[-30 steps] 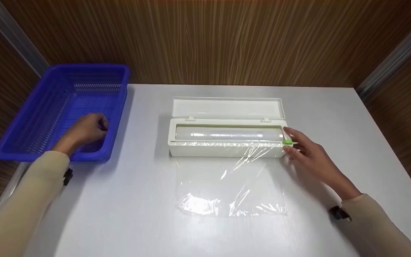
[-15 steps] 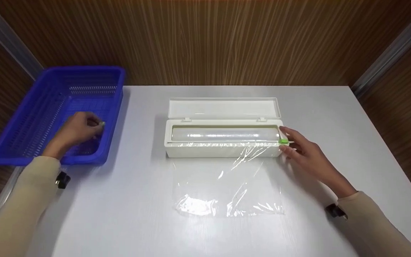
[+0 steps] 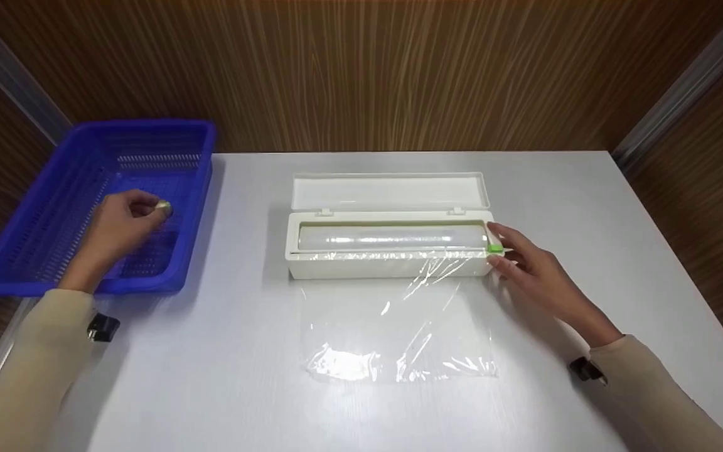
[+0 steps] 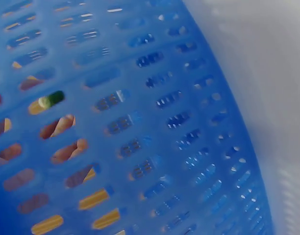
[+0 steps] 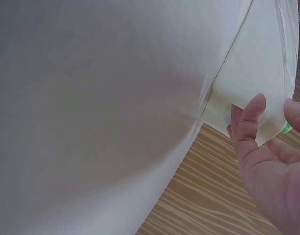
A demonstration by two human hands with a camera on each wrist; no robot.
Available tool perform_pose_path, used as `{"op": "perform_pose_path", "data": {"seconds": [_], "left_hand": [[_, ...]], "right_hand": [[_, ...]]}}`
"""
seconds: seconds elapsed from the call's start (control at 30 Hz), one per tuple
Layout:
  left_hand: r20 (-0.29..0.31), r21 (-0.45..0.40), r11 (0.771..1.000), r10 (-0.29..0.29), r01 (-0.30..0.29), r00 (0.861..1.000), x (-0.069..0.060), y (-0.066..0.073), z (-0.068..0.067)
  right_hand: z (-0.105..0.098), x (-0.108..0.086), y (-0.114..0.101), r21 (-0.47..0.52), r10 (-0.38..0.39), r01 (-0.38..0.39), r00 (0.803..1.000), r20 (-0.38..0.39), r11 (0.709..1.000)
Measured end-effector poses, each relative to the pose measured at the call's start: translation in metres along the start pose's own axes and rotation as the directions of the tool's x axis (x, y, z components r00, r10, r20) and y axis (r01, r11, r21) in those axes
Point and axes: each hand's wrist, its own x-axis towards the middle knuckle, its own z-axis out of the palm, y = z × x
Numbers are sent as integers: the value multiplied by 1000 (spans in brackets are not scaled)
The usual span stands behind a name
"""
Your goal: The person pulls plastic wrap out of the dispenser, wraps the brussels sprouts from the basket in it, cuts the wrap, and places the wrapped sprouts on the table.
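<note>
A white tabletop point(image 3: 242, 345) is backed along its far edge by a wood-grain panel point(image 3: 349, 75), and similar panels are set at either side, joined at the corners by metal strips point(image 3: 669, 94). A pale gleam is thrown back from the near half of the surface. The far left corner is covered by a blue slotted basket point(image 3: 142, 285).

Over the basket's interior, toward its right wall, a small, pale, rounded piece point(image 3: 164, 206) is pinched between the thumb and fingertips of the left hand point(image 3: 117, 226). In the left wrist view it is glimpsed only through the basket's slots; whether it is held below the rim cannot be told.

A white wrap box point(image 3: 393, 217) is placed toward the middle of the tabletop's far half, its long side roughly parallel to the far edge. Its lid point(image 3: 390, 193) is opened back toward that edge, and a roll point(image 3: 393, 238) is exposed inside. Clear film point(image 3: 399, 333) is drawn over the front and spread toward the near edge. The box's right end is held by the grip of the right hand point(image 3: 540, 276), thumb and fingers being bent about it, just beside a green slider point(image 3: 494, 248).
</note>
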Motion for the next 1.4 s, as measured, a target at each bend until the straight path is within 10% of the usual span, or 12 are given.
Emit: {"op": "perform_pose_path", "data": {"seconds": [0.4, 0.7, 0.97, 1.4], "left_hand": [[-221, -14, 998, 51, -56, 974, -13, 23, 9], [-190, -70, 977, 185, -201, 964, -27, 52, 28], [-275, -69, 949, 278, -307, 920, -31, 74, 43], [-247, -157, 872, 420, -464, 873, -48, 114, 85]], "right_hand": [[-1, 1, 1, -26, 9, -9, 1000, 2, 1000], [0, 2, 2, -20, 23, -23, 1000, 16, 1000], [0, 2, 0, -17, 22, -22, 1000, 0, 1000], [1, -3, 4, -37, 27, -27, 1000, 4, 999]]}}
